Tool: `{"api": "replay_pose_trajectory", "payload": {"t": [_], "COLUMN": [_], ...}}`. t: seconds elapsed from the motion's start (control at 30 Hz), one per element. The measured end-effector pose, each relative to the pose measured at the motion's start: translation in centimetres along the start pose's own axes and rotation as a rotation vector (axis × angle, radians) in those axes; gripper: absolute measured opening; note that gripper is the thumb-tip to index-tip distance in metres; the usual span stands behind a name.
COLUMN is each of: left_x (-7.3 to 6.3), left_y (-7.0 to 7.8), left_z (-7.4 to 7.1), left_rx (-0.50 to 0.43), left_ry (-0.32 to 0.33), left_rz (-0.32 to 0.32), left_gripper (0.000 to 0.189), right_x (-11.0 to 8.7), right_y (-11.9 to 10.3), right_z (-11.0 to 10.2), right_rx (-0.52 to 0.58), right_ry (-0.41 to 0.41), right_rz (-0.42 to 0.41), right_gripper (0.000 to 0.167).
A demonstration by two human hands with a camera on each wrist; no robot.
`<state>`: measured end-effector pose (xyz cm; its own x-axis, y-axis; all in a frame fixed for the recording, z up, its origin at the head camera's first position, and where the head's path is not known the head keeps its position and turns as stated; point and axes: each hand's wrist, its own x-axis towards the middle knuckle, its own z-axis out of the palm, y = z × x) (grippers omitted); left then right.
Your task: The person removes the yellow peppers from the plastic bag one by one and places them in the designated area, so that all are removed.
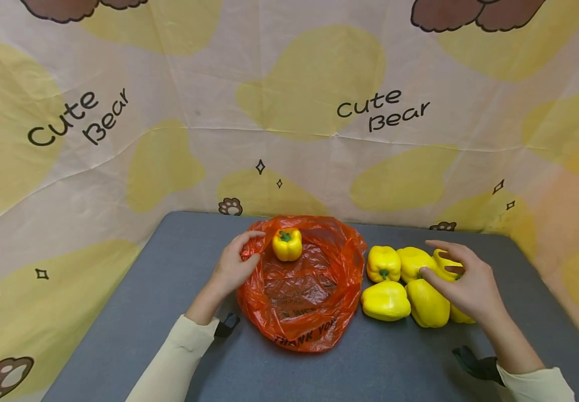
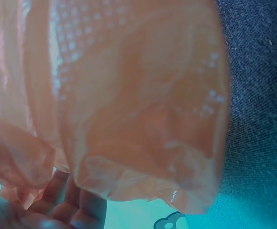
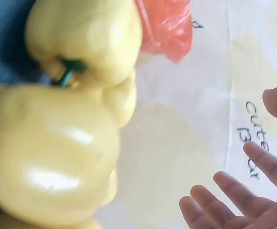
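Note:
A red plastic bag (image 1: 296, 338) stands with its mouth spread wide on the grey table, black lettering on its near side. Inside, toward the back left, lies one yellow bell pepper (image 1: 287, 244) with a green stem. My left hand (image 1: 236, 265) grips the bag's left rim between thumb and fingers; the left wrist view shows curled fingers (image 2: 67, 205) partly behind the thin plastic (image 2: 143, 119). To the right of the bag, several yellow bell peppers (image 1: 386, 301) sit close together. Over the rightmost ones hovers my right hand (image 1: 470, 282), its fingers spread and holding nothing.
The grey tabletop (image 1: 133, 318) reaches back to a patterned cloth backdrop (image 1: 294, 84), which also hangs along both sides. A dark strap (image 1: 475, 365) hangs at the right wrist and another (image 1: 226, 325) at the left.

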<state>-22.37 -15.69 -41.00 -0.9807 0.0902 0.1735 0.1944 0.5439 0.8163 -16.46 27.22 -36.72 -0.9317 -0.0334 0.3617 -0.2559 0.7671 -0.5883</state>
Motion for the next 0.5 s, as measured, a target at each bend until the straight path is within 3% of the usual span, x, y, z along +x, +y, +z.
{"api": "replay_pose_trajectory", "payload": {"t": [0.5], "left_x": [0.0], "left_y": [0.0], "left_z": [0.2], "left_rx": [-0.026], "left_ry": [0.031], "left_rz": [-0.002], "left_gripper": [0.043], "right_x": [2.5], "right_y": [-4.6], "right_z": [3.0], "right_rx": [0.139], "right_ry": [-0.031], "right_rz": [-0.136], "right_gripper": [0.052]}}
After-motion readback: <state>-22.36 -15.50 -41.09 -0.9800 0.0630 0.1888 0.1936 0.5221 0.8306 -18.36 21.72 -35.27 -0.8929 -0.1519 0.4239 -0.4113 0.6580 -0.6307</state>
